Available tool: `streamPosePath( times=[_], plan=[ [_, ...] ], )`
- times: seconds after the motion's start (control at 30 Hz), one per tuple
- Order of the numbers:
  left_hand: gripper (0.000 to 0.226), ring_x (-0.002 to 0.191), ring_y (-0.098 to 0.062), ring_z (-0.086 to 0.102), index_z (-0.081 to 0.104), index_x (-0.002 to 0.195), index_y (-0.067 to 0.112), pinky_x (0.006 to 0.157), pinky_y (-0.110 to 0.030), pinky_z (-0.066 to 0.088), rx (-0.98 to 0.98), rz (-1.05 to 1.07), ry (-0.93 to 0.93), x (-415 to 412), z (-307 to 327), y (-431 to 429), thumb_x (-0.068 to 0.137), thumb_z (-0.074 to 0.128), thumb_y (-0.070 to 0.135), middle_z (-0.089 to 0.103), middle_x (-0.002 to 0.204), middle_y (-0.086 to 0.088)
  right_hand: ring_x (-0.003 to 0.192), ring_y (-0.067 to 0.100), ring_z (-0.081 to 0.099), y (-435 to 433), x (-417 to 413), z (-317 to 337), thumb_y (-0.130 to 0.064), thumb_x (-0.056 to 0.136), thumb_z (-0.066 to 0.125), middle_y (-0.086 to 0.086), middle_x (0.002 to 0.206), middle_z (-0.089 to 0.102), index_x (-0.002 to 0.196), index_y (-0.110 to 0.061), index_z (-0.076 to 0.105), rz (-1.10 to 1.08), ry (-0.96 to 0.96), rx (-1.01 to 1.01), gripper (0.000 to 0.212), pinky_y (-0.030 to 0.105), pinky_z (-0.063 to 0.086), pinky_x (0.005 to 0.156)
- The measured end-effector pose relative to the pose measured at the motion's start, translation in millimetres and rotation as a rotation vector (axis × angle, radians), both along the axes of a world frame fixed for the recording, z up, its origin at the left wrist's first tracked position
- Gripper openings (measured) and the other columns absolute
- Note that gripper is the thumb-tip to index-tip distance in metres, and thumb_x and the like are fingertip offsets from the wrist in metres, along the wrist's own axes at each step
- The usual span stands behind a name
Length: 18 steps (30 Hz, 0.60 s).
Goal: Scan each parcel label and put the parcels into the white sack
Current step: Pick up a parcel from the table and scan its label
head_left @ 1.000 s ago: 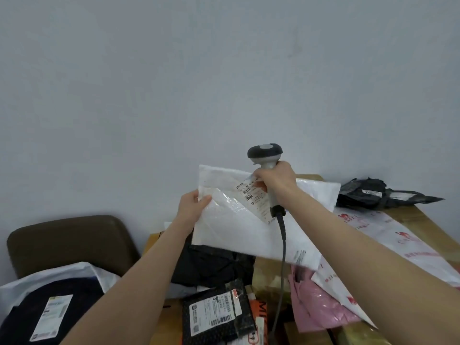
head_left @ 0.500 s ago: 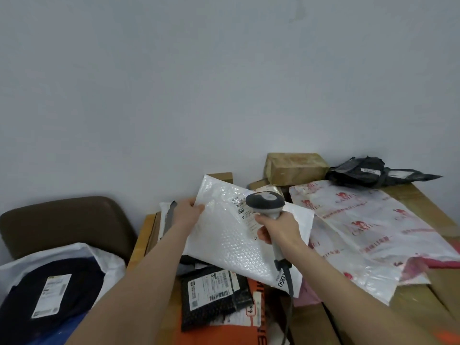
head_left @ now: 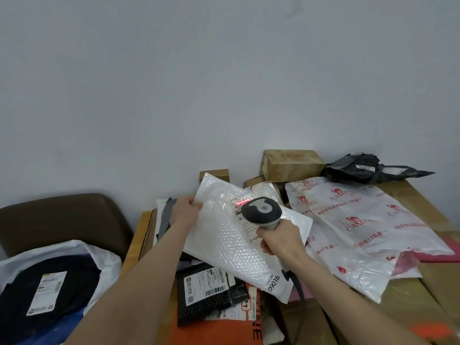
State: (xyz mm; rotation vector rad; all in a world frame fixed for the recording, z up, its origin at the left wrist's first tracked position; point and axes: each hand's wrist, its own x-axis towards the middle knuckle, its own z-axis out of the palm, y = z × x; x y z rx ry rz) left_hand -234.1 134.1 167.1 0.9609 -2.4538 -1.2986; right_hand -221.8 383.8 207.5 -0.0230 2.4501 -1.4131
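Since the frame before, the scanner [head_left: 261,211] has come up and forward over the white bubble mailer [head_left: 224,245], and a red scan line now lies across the top of the mailer's label [head_left: 245,221]. The mailer itself has sunk from its raised place against the wall to just above the heap of parcels. The left hand [head_left: 185,215] pinches the mailer's left edge, thumb on the upper face; the other fingers are hidden beneath it. The right hand [head_left: 280,241] has its fingers curled tight round the scanner's grip, over the mailer's right part, with the dark cable running down past the mailer's lower right corner. Under the mailer's lower edge lies a black parcel [head_left: 206,295] with a barcode label, on top of an orange parcel [head_left: 214,332]. Right of the mailer spreads a white bag with red camel prints [head_left: 361,220]; beyond it sit a brown taped box [head_left: 291,164] and a crumpled black bag [head_left: 361,168]. Well to the mailer's left the white sack [head_left: 99,260] stands open, with a dark labelled parcel [head_left: 20,295] inside.
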Motion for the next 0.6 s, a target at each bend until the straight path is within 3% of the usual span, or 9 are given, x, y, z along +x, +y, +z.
streamPosePath(
  times=[0.3,0.6],
  plan=[
    [0.015,0.09,-0.028,0.061,0.068,0.091,0.016,0.078,-0.034,0.046,0.017,0.02,-0.006,2,-1,-1,0.087,0.056,0.022,0.068,0.092,-0.007,0.054,0.019,0.066,7,8,1,-0.013,0.078,0.063,0.005,0.055,0.068,0.061,-0.008,0.065,0.017,0.033,0.022,0.018,0.041,0.06,0.075],
    [0.015,0.094,-0.028,0.061,0.068,0.097,0.017,0.085,-0.039,0.048,0.018,0.02,-0.001,8,3,3,0.089,0.057,0.023,0.068,0.096,-0.006,0.058,0.021,0.067,9,14,1,-0.014,0.078,0.063,0.008,0.058,0.069,0.064,-0.007,0.065,0.022,0.035,0.031,0.016,0.04,0.06,0.075]
  ],
)
